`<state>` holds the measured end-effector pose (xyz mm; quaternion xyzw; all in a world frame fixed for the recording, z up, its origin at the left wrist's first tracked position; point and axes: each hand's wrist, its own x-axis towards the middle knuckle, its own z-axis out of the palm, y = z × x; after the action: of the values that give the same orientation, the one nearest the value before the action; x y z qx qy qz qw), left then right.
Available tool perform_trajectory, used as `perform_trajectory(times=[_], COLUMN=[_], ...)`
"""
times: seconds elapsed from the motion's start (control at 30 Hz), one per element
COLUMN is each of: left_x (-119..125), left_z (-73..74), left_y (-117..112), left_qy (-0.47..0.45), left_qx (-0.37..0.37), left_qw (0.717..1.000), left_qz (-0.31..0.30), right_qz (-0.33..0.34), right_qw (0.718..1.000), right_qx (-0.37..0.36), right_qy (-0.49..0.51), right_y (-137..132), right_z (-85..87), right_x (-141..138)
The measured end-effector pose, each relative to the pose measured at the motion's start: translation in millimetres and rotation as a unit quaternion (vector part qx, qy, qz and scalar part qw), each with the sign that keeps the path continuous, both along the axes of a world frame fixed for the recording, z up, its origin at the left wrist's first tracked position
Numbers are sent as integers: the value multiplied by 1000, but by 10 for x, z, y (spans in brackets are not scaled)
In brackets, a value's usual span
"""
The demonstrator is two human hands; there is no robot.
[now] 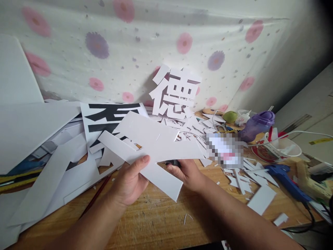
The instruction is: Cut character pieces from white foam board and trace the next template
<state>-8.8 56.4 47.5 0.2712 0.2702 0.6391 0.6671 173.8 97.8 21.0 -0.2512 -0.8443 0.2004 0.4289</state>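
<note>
Board [158,139], white, cut to shape, held above the wooden table [156,225]; left hand [134,180] pinches its near part. Right hand [188,173] clasps a dark tool [175,162], mostly hidden, at the board's near edge.

A white cut-out character [179,97] leans against a flowered sheet [145,52]. In front of it, the left hand [134,178] pinches a white board piece [148,133], thumb on top — the right hand [188,173] grips a dark tool [174,162], mostly hidden. White scraps [192,128] lie around the character's foot; right of it are a purple container [256,126] and a blue glue gun [291,182] — left of it, a black-printed sheet [104,128].
</note>
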Motion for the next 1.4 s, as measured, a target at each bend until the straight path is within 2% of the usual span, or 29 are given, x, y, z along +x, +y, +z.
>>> perform_trajectory(times=[0.13, 0.3, 0.53, 0.63, 0.77, 0.87, 0.97, 1.07, 1.27, 1.4], left_x=[9, 15, 26, 28, 21, 12, 6, 0, -2, 13], left_z=[7, 1, -19, -21, -29, -40, -46, -46, -52, -38], left_y=[11, 8, -19, -24, -34, -45, -49, -37, -16, -24], left_qy=[-2, -28, -22, -5, 9, 20, 30, 30, 31, 25], left_qx=[2, 46, 44, 52, 58, 60, 70, 73, 77, 80], left_qw=[1000, 995, 994, 992, 988, 987, 987, 990, 991, 990], left_qz=[-31, -87, -100, -118, -140, -150, -142, -120, -101, -113], right_qz=[3, 9, -12, 15, 87, 146, 162, 139, 51, 11], right_qw=[1000, 999, 1000, 1000, 994, 988, 987, 990, 994, 996], right_qx=[5, 25, 27, -11, -58, -50, -13, 20, 92, 87], right_qy=[-2, 26, 7, -5, 5, 12, 15, 32, 27, 3], right_y=[0, -19, -35, -59, -99, -106, -101, -101, -93, -70], right_z=[-21, -29, -31, -18, 66, 152, 204, 203, 124, 56], right_x=[-21, -39, -40, -34, -32, -25, -1, 25, 12, -13])
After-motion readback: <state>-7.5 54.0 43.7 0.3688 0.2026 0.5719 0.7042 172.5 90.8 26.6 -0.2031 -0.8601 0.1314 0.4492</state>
